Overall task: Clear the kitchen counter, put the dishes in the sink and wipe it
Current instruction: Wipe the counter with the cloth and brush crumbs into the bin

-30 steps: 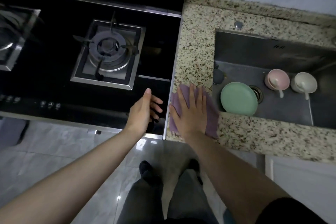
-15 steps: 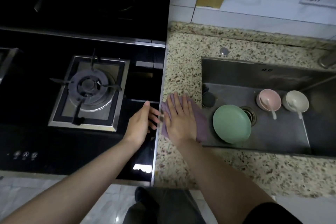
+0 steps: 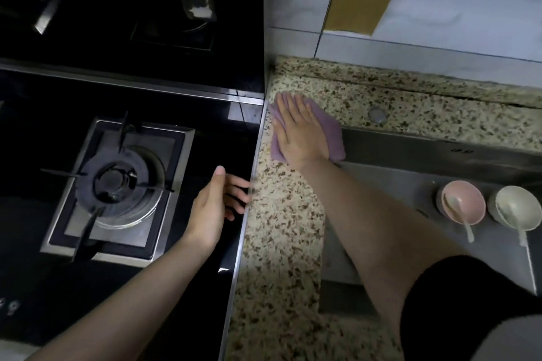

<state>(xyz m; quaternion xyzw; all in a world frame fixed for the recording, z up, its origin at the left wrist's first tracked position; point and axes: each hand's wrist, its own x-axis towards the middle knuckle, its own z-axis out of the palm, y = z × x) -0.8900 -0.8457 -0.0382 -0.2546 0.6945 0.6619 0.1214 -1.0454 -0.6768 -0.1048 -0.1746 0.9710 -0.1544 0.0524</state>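
From the head view, the right hand [image 3: 299, 132] lies flat, fingers straight and together, pressing the purple cloth [image 3: 330, 133] onto the speckled counter [image 3: 281, 231]. Left of it, the left hand [image 3: 212, 208] rests with loose, relaxed fingers on the black stove top [image 3: 205, 152]. Right of the forearm, the sink [image 3: 410, 149] holds a pink bowl [image 3: 463, 204] and white bowl [image 3: 517, 206].

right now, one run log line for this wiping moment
step: wiping | right hand: flat on purple cloth, speckled granite counter | left hand: open at black stove edge
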